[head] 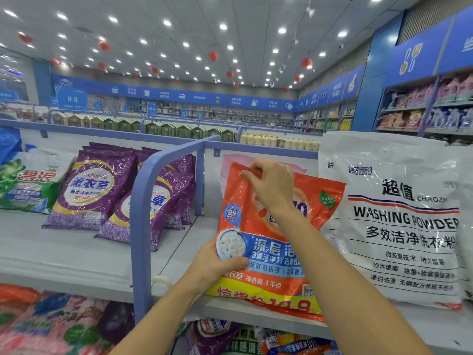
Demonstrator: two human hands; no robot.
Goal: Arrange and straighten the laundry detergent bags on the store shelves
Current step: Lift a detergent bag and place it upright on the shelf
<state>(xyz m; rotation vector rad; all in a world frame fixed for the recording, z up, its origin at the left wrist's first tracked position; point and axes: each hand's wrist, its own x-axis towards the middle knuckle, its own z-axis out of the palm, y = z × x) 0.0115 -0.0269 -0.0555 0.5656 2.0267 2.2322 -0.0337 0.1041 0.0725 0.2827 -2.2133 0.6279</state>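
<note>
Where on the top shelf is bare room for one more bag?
The shelf is bare in front of the purple bags, left of the blue divider rail. A narrower strip lies between that rail and the held orange bag. Its right side is crowded by the white washing powder bag.

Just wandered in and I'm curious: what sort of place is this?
Probably a supermarket's laundry aisle: the shelf holds purple detergent bags, an orange bag and a white washing powder bag, and blue signs run above stocked wall shelving.
</note>
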